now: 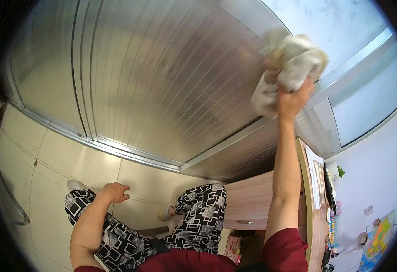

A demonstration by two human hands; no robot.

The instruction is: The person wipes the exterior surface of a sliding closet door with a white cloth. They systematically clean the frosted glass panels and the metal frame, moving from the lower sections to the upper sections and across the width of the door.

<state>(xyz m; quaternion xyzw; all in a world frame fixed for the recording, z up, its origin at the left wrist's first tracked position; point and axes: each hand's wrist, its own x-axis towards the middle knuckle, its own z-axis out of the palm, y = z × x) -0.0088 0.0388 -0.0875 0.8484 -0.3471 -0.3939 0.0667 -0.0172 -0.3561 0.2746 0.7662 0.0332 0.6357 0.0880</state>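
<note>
A bunched white cloth (298,61) is gripped in my right hand (293,102), with that arm stretched far up and forward. The cloth lies against the silver metal frame and frosted glass of a sliding door (175,68), and motion blurs its edges. Folds of it hang down beside my wrist and hide most of my fingers. Low on the left, my left hand (115,192) hangs above my knee, holding nothing, its fingers loosely curled and a little apart.
A wooden desk (253,199) with a drawer stands at my right, bearing stacked papers (316,177) and small items. A green plant (340,171) and a colourful map (382,235) are beyond it. The door's metal track (116,147) crosses the tiled floor (76,156).
</note>
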